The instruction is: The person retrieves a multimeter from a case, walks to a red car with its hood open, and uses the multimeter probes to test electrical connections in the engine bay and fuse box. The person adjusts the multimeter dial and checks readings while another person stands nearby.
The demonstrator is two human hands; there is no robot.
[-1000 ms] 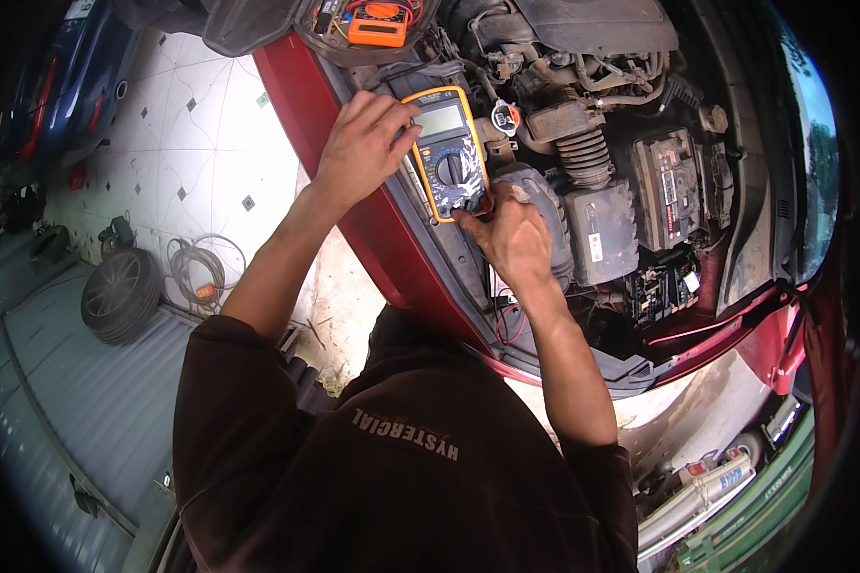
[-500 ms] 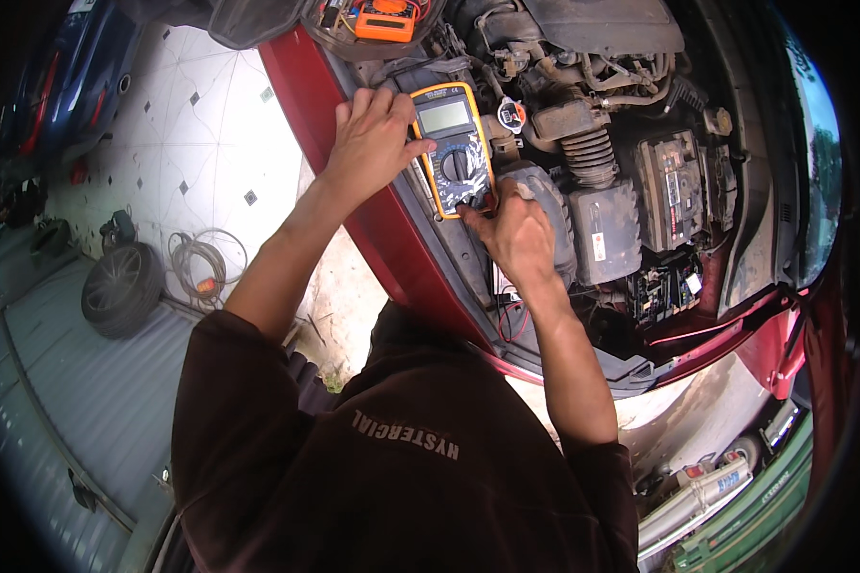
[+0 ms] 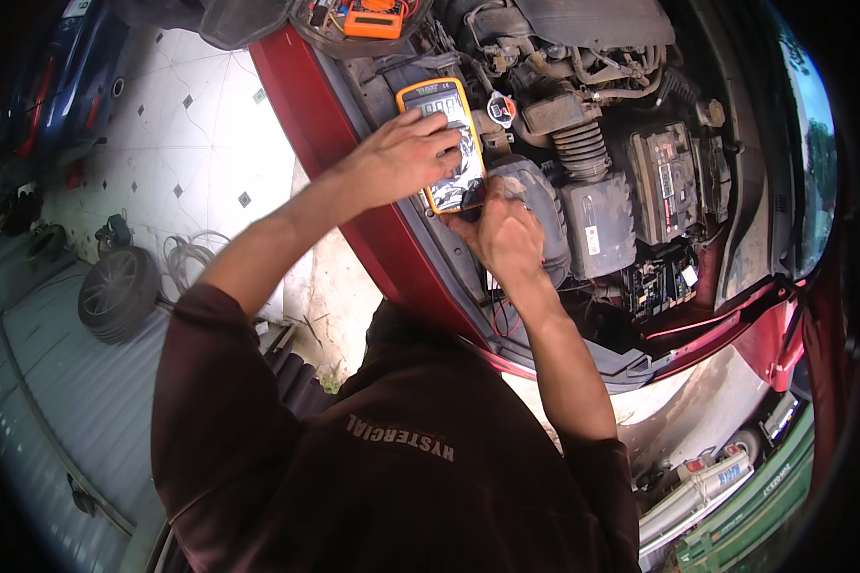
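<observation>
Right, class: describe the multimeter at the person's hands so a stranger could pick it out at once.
Start at the opened red car. Just inside its red edge, the left hand lies over the multimeter, with the right hand at its lower end. Its yellow-orange rim around a dark face sets it apart from the orange-bodied meter near the picture's top edge.
</observation>
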